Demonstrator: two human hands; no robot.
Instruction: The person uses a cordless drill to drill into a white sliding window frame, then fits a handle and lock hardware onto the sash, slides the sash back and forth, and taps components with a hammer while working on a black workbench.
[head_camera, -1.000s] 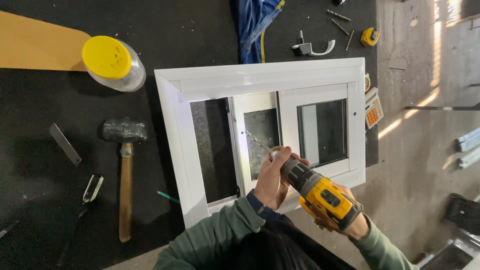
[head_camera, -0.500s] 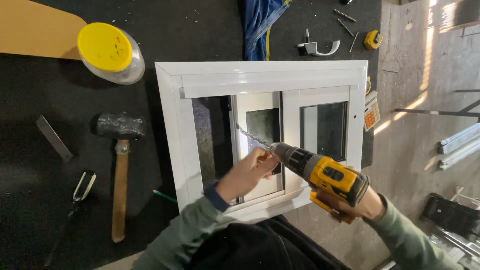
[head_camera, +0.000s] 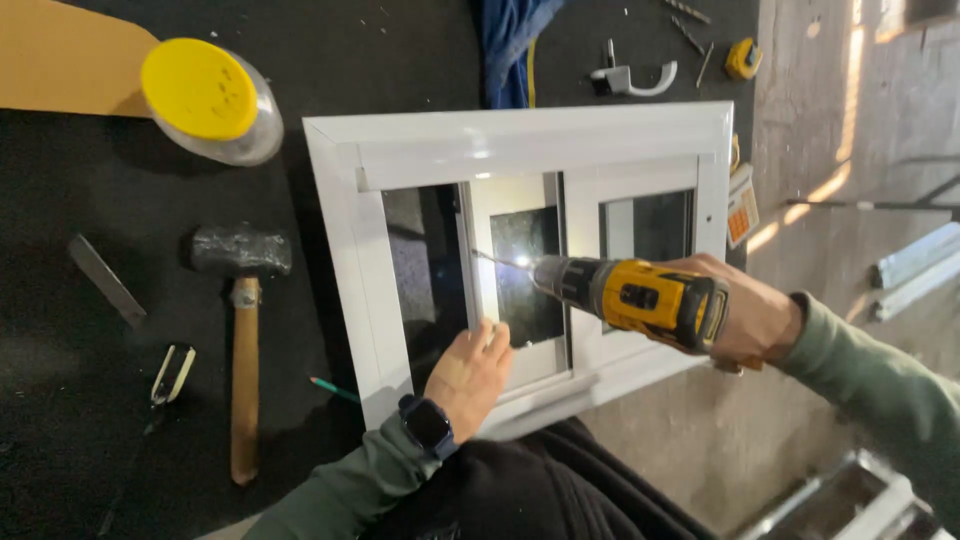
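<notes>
I see the white rectangular window frame with sliding glazed sashes (head_camera: 520, 145) lying flat on the black mat-covered work surface (head_camera: 100, 400), its right side reaching past the mat edge toward the bare concrete floor (head_camera: 820, 120). My right hand (head_camera: 755, 320) is clenched around the grip of the yellow and black cordless drill (head_camera: 640, 295); the drill lies roughly horizontal, pointing left, and its thin bit meets the upright white bar of the middle sash (head_camera: 470, 250). A bright glare sits on the glass just beside the chuck. My left hand (head_camera: 470, 375) is released, palm down, fingers extended, resting flat on the lower part of the same sash near the bottom rail; a dark wristwatch (head_camera: 428, 425) shows at the wrist above a green sleeve. Left of the frame, well apart from both hands, lie a black-headed mallet with a wooden handle (head_camera: 243, 340), a flat grey metal strip (head_camera: 105, 282) and a green pencil (head_camera: 335, 390). A clear round container with a yellow lid (head_camera: 205, 100) stands at the upper left. Above the frame lie a white window handle (head_camera: 630, 80) and a small yellow tape measure (head_camera: 743, 60).
</notes>
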